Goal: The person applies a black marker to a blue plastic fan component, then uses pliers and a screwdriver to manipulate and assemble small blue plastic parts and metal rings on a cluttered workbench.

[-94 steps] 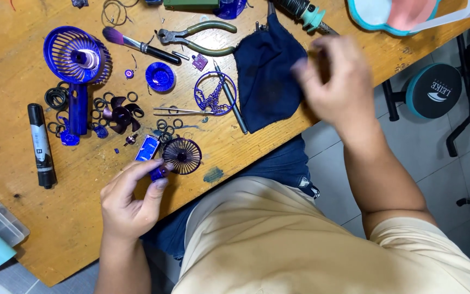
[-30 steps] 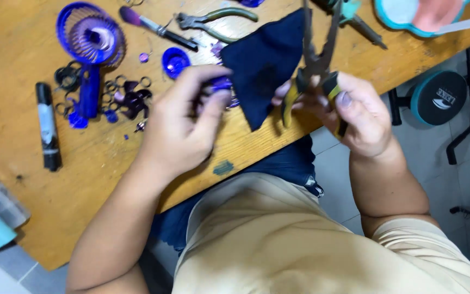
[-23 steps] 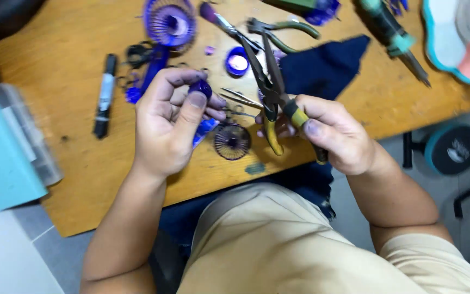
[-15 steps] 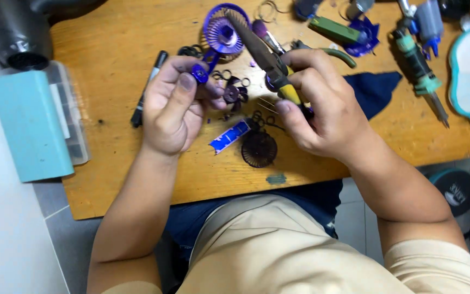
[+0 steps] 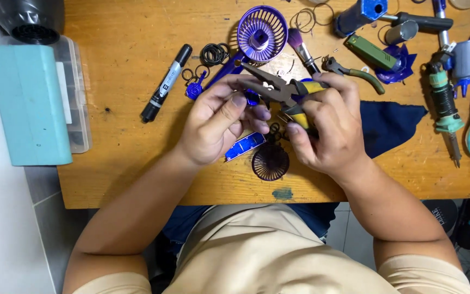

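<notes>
Gripping a pair of yellow-handled pliers (image 5: 284, 95), the right hand (image 5: 330, 128) has its fingers clamped round the handles, which are mostly buried in the palm; only the dark jaws and a strip of yellow show. The pliers' tips point toward ten o'clock, over the left hand (image 5: 216, 122). That hand's fingers are curled together around something small and blue (image 5: 252, 98), so covered by fingertips that its shape cannot be made out. Both hands hover above the wooden table (image 5: 126, 49). Just under them, at six o'clock, lie a dark round fan grille (image 5: 270, 161) and a blue strip (image 5: 244, 146), each partly hidden by the hands. At twelve o'clock sits a purple fan cage (image 5: 262, 34). A dark blue cloth (image 5: 390, 122) at three o'clock is cut off by the right wrist.
</notes>
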